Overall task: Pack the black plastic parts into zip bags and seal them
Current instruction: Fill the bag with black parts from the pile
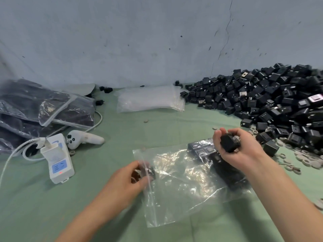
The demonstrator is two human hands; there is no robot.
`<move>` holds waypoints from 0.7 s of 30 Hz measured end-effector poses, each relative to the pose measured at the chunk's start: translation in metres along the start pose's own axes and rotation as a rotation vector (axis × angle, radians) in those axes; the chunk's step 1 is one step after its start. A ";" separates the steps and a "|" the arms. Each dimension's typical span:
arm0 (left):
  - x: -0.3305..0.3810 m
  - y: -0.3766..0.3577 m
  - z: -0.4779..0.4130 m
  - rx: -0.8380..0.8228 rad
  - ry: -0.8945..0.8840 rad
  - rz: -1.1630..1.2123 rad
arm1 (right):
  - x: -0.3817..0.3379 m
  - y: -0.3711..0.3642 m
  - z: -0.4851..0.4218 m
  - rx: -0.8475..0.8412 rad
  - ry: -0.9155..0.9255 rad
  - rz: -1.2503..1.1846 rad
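Observation:
A clear zip bag (181, 182) lies on the green table with its open mouth to the left and several black plastic parts (202, 151) inside at its far right end. My left hand (132, 177) grips the bag's mouth edge, and something dark and blurred sits at its fingertips. My right hand (234, 147) hovers over the bag's right end and holds a black plastic part (229, 143). A large heap of black plastic parts (272, 105) covers the table's right side.
A stack of empty zip bags (150, 100) lies at the back centre. Filled zip bags (43, 107) are piled at the left. A white power strip (57, 158) with cable and a white controller (83, 137) lie left of centre. Small pale rings (304, 158) are scattered at the right.

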State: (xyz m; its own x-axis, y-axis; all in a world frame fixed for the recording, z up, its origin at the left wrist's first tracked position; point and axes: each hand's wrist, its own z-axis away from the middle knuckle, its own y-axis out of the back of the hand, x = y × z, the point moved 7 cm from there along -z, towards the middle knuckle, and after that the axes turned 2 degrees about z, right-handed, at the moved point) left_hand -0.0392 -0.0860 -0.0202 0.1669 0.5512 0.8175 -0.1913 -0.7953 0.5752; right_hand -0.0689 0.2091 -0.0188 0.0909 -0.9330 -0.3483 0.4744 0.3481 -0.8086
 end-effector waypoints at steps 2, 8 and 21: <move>0.012 -0.006 0.000 0.052 -0.177 -0.175 | 0.000 0.001 0.001 0.025 0.020 0.017; 0.030 -0.039 0.003 0.084 -0.380 -0.356 | 0.001 -0.003 0.001 0.001 0.019 0.021; 0.042 -0.056 -0.008 -0.102 -0.440 -0.317 | 0.018 -0.004 -0.003 -0.003 -0.018 0.215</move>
State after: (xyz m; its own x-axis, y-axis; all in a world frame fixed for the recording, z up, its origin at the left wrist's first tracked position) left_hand -0.0290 -0.0161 -0.0183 0.6156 0.5851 0.5280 -0.1547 -0.5672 0.8089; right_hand -0.0719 0.1916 -0.0229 0.2054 -0.8384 -0.5049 0.4397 0.5399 -0.7177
